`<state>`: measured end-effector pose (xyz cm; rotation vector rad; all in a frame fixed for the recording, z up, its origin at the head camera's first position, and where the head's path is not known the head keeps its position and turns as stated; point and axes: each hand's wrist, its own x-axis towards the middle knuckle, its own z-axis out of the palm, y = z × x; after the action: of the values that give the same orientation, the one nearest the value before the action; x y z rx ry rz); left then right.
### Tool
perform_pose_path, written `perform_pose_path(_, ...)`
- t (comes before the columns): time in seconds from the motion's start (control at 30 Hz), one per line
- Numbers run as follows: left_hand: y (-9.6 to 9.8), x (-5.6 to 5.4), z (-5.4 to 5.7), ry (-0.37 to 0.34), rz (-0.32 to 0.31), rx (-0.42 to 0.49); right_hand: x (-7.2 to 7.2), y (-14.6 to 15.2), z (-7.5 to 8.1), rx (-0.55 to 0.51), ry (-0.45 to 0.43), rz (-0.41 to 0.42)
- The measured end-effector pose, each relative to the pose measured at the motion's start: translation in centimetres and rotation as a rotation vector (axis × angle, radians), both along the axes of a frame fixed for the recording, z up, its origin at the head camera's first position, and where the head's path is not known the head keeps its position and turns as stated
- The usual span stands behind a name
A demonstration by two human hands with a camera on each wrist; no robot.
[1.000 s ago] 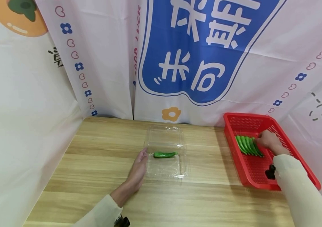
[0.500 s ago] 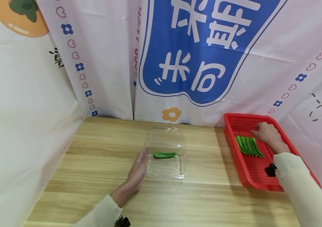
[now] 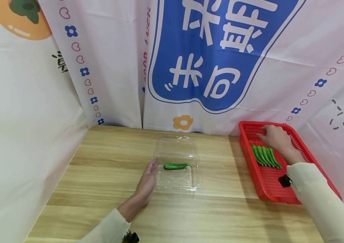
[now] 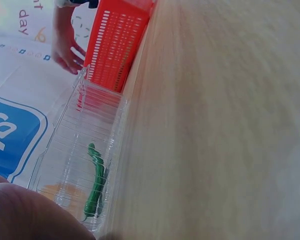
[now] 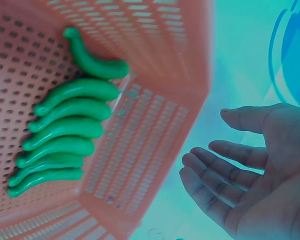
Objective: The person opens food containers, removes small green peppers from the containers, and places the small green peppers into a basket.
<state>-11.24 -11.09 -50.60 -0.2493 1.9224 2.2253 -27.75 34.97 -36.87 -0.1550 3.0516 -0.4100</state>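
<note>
An opened clear plastic clamshell box (image 3: 175, 180) lies on the table, with one green chili pepper (image 3: 176, 166) in its near half, beside the hinge. My left hand (image 3: 146, 182) touches the box's left edge with fairly straight fingers; its thumb (image 4: 30, 212) looms large in the left wrist view. Over the far part of the red plastic basket (image 3: 261, 184) hovers my right hand (image 3: 276, 139), holding nothing. Seen from the right wrist, the fingers (image 5: 215, 170) are loosely extended beyond the basket's rim. Several green chili peppers (image 5: 65, 127) lie in a row on the basket floor.
The basket stands at the right side of the wooden table (image 3: 105, 189). A printed cloth (image 3: 114, 67) hangs behind the table's back edge, with more cloth along both sides. A strip of table separates the clamshell box and basket.
My right hand has lifted off the right end of the pepper row and moved back and left toward the basket's far rim. The left hand and the box stay where they were.
</note>
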Motion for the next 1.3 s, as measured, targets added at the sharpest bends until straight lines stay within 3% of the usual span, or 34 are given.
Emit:
perform_pose_path(0.57,-0.1,0.0,0.0,0.009,-0.019,0.003,2.3,-6.4,2.1,0.014,0.106,0.133)
perform_pose_path(0.87,-0.1,0.1,-0.1,0.005,-0.025,0.013,3.2,-9.2,2.0,0.054,0.180,0.202)
perform_pose_path(1.3,-0.1,0.0,-0.1,0.009,-0.020,0.005,4.4,-12.8,1.4,0.051,0.176,0.318)
